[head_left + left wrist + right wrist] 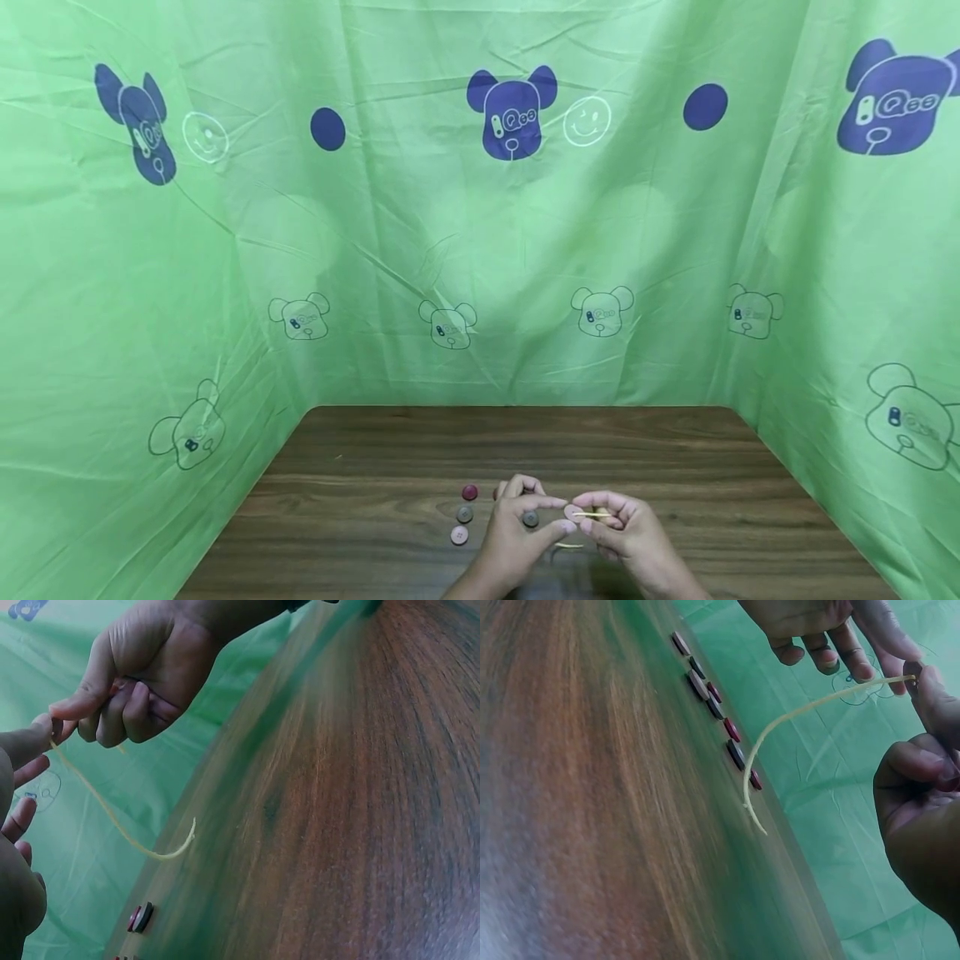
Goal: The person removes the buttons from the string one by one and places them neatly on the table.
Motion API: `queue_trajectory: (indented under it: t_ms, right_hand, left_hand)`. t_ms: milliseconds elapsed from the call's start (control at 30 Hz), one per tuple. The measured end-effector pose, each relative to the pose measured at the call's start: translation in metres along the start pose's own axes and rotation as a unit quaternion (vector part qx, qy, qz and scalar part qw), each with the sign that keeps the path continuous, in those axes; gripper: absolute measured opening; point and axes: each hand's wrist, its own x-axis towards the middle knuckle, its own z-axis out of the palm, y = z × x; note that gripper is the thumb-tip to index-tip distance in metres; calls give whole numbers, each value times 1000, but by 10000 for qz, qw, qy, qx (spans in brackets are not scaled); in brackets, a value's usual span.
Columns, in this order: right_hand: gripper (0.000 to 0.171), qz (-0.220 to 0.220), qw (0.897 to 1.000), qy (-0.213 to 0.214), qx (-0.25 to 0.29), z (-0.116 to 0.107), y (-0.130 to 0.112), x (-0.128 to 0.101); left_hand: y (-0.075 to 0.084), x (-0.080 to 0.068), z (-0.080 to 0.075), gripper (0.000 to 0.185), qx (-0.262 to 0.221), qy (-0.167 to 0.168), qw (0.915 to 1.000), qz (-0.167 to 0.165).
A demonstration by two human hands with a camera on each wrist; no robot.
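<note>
From the head view, my left hand (pixel 517 525) and right hand (pixel 630 533) meet just above the wooden table (pixel 375 467), pinching a pale button (pixel 573 512) and a yellow cord (pixel 592 516) between fingertips, with loose buttons (pixel 465 514) lying just to the left. The left wrist view shows my right hand pinching the cord (pixel 112 817), whose free end curves down toward the table. In the right wrist view my right thumb and forefinger grip the cord (pixel 795 720) by the left fingertips (pixel 859 671), the row of buttons (pixel 712 697) beyond.

The two hands meet over the near middle of the table (pixel 375 450). The left hand (pixel 517 533) is beside the right hand (pixel 633 537). The string (pixel 592 516) runs between them. Three buttons (pixel 465 514) lie in a row just left of the hands.
</note>
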Motion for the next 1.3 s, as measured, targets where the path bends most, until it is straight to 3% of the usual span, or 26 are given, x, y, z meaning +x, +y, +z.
queue_trajectory:
  t_ms: [133, 433, 900, 1033, 1167, 1300]
  right_hand:
    - [25, -55, 9999, -74, -66, 1, 1, 0]
    - [25, 59, 9997, 192, -144, 3, 1, -2]
    - [27, -6, 9945, 791, -685, 4, 1, -1]
    - [25, 2, 9910, 1011, -882, 4, 1, -1]
    - [22, -50, 9878, 1230, -956, 4, 1, -1]
    - [15, -111, 9829, 1550, -985, 6, 0, 0]
  left_hand:
    - [-3, -1, -1, 21, 91, -109, 9998, 139]
    - [-4, -2, -3, 20, -183, -509, 9985, 55]
    - [-10, -3, -4, 19, -385, -352, 9986, -44]
    - [-15, -3, -4, 19, -354, -154, 9986, 357]
    - [-21, -2, -4, 18, -264, 173, 9935, 1092]
    - [-23, -3, -5, 17, -195, 241, 9914, 1273]
